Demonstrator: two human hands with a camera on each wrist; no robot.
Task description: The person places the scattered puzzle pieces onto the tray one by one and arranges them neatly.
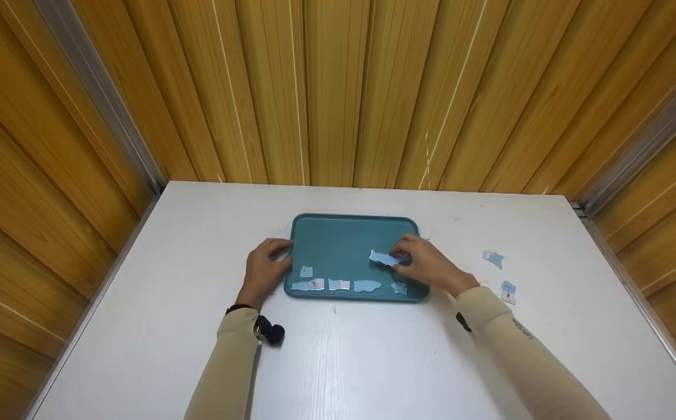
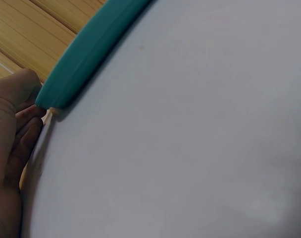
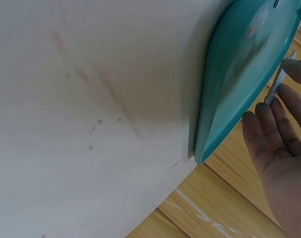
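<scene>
one torn blue piece, likely light and tearable, best held by edges, is pinched in right hand; left hand touches tray, grip unclear.

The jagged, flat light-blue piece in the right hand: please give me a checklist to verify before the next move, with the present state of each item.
1. Right hand pinches the jagged, flat light-blue piece: ok.
2. Left hand touches the left edge of the teal, rectangular, round-cornered tray: ok.
3. Bare space in the tray's far half: ok.
4. Held piece's edges match a neighbour's: cannot tell; the fingers hide part of it.
5. All pieces inside the tray: not ok; two small, flat light-blue and white pieces lie on the white table, right of it.
</scene>
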